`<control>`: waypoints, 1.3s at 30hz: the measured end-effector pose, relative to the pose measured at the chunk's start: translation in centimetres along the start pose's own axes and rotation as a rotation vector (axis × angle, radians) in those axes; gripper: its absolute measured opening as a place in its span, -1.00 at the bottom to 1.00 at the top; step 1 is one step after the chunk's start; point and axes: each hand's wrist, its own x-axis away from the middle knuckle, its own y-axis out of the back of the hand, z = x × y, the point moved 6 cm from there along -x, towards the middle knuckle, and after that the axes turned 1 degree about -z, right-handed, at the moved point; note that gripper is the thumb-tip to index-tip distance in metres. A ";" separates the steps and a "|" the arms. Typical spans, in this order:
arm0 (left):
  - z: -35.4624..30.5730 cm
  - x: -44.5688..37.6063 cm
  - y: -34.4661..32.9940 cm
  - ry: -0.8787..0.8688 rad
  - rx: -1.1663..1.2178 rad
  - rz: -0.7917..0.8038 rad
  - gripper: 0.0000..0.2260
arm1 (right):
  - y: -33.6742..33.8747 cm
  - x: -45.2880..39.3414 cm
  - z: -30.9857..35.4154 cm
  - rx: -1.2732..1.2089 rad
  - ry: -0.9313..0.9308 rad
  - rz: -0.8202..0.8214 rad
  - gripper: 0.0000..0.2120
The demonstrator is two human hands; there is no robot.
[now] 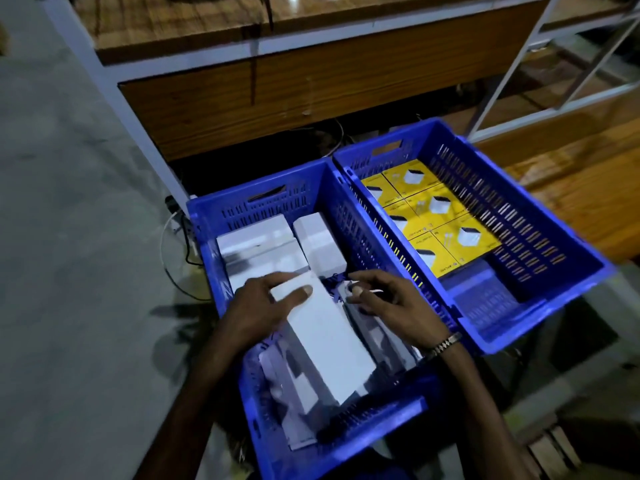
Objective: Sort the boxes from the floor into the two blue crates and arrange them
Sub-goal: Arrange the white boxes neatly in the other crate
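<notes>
Left hand (258, 308) grips white box (325, 341); right hand (391, 306) fingers loose; yellow boxes (433, 216) alongside.

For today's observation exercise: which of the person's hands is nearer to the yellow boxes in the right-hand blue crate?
Right. The right hand hovers inside the left crate, close to the wall it shares with the yellow boxes. The left hand grips a white box farther left.
</notes>
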 end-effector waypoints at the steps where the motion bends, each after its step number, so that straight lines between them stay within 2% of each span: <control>1: -0.9 0.2 -0.1 -0.026 0.185 0.031 -0.71 | -0.5 0.2 0.0 -0.006 -0.018 0.019 -0.81; 2: -1.7 0.3 -0.1 -0.081 0.308 0.041 -0.70 | -0.9 0.3 0.0 0.003 -0.031 0.021 -0.80; 4: -3.1 0.8 0.4 -0.224 0.347 0.001 -0.60 | -1.2 0.5 0.0 0.004 -0.048 -0.015 -0.72; 7: -4.5 1.7 0.8 -0.350 0.408 -0.046 -0.47 | -0.1 1.0 0.2 -0.078 -0.141 -0.210 -0.68; 10: -4.9 2.3 0.8 -0.450 0.443 -0.111 -0.47 | 1.0 1.7 1.0 -0.151 -0.230 -0.387 -0.64; 12: -5.3 3.1 0.3 -0.558 0.310 -0.163 -0.49 | -0.1 1.8 1.8 -0.348 -0.370 -0.289 -0.57; 14: -5.6 4.1 -0.9 -0.695 0.127 -0.217 -0.49 | -2.2 2.1 3.2 -0.589 -0.476 -0.057 -0.46; 16: -5.6 5.1 -2.5 -0.781 0.021 -0.219 -0.47 | -3.8 2.3 4.6 -0.614 -0.471 0.059 -0.48; 17: -5.4 5.4 -3.2 -0.807 0.003 -0.197 -0.46 | -4.2 2.2 4.9 -0.558 -0.450 0.046 -0.51; 19: -4.5 5.6 -3.6 -0.818 0.015 -0.154 -0.52 | -4.3 1.9 5.1 -0.455 -0.393 -0.027 -0.53; 21: -3.3 5.6 -3.2 -0.753 0.129 -0.096 -0.66 | -3.9 1.7 5.0 -0.390 -0.330 -0.081 -0.61; 24: -1.9 4.9 -2.5 -0.531 0.435 -0.051 -0.70 | -3.4 1.6 4.2 -0.322 -0.283 -0.118 -0.64; 26: -1.0 3.7 -2.6 -0.391 0.515 -0.076 -0.66 | -3.9 1.4 4.2 -0.313 -0.259 -0.099 -0.59; 29: -1.3 3.0 -3.6 -0.408 0.361 -0.074 -0.65 | -5.5 1.4 4.5 -0.317 -0.254 -0.053 -0.52; 32: -0.9 3.2 -4.0 -0.408 0.327 -0.049 -0.46 | -5.8 1.6 4.8 -0.339 -0.266 -0.037 -0.57; 36: -0.8 3.5 -2.7 -0.491 0.143 -0.189 -0.36 | -4.7 1.7 4.5 -0.418 -0.299 -0.086 -0.69; 39: -2.3 4.4 -2.2 -0.633 0.031 -0.277 -0.29 | -3.3 0.9 2.5 -0.508 -0.466 -0.122 -0.47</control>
